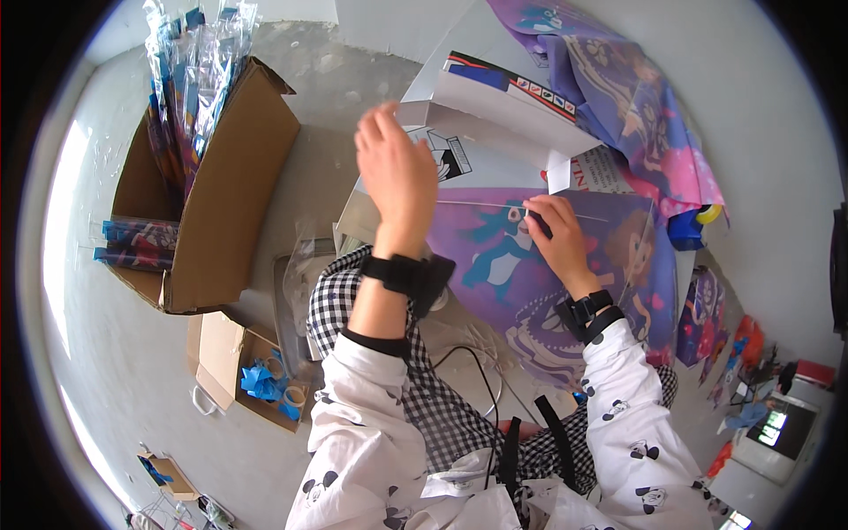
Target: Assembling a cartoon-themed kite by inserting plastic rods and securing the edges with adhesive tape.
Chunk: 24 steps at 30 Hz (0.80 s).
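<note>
A purple sheet printed with cartoon figures (548, 327) drapes over the tabletop and toward my lap. My right hand (558, 237) rests on it, fingers curled and pinched near a thin pale line along its upper part. Something small and dark shows between thumb and fingers, and I cannot make out what it is. My left hand (397, 172) is raised left of the sheet, fingers stretched out, with nothing visible in it. Beyond the sheet stands an open white cardboard box (517, 119) with a dark blue and red edge. Dark bands circle both wrists.
At left, a tall brown carton (234, 194) holds several long clear-wrapped packets (190, 97). A smaller carton (274, 415) below it has blue pieces and tape rolls. Another printed purple cloth (618, 97) hangs at the back right, near a blue tape dispenser (686, 231).
</note>
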Tool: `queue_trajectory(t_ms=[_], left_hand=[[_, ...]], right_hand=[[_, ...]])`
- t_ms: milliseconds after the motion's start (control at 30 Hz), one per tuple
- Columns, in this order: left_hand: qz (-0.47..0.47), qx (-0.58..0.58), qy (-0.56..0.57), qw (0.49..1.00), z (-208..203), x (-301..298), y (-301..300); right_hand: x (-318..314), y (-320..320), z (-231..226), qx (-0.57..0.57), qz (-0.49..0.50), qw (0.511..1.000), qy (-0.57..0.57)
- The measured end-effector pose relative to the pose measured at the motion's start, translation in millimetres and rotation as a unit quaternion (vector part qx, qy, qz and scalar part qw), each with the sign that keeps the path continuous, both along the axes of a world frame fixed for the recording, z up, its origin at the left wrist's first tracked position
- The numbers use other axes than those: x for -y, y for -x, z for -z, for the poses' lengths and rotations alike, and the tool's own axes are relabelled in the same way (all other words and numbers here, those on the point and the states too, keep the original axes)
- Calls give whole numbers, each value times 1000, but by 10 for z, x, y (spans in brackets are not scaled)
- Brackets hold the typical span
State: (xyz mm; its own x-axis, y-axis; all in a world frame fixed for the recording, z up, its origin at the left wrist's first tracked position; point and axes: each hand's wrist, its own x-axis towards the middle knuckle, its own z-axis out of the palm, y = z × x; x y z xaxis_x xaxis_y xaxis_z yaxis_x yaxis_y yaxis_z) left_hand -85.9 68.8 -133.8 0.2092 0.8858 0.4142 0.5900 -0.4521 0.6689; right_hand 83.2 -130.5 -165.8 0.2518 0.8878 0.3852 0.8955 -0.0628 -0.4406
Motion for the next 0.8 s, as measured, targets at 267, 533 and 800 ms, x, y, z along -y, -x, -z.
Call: queue_trajectory(t_ms=[267,533,800], left_hand=[[173,-40,196,964,256,-1008,97],[162,219,252,928,-141,-984,-292],[143,363,303,869,-111,-1035,-394]], right_hand=[[17,19,115,-56,3,998,-19],[23,-25,120,-44,9,998,-36],[-20,16,114,-51,-1,998,-44]])
